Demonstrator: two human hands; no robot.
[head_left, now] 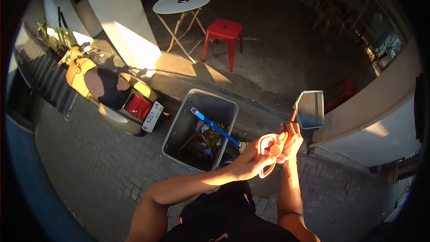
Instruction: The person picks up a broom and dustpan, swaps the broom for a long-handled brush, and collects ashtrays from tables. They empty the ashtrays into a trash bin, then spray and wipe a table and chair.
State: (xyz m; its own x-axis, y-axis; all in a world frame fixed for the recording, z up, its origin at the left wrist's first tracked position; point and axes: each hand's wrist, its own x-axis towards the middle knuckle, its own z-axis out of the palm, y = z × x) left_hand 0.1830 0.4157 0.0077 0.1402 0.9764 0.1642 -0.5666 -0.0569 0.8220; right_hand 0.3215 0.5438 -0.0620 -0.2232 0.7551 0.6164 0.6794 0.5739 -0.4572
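In the head view, a long-handled dustpan (310,110) with a grey scoop and an orange stick points away from me, up and to the right. My left hand (251,161) is closed on the looped orange grip (261,145) at its near end, in bright sun. Just beyond, my right hand (291,142) wraps around the orange stick. A blue pole (216,128) lies across a grey bin (168,145), its lower end passing behind my left forearm. Dry leaves and litter (208,139) lie inside the bin.
A yellow scooter (105,87) is parked left of the bin. Beyond a raised step stand a red stool (225,29) and a round white folding table (181,2) beside a white pillar (121,18). A low curved wall (371,112) is on the right. Paving bricks (89,157) cover the ground.
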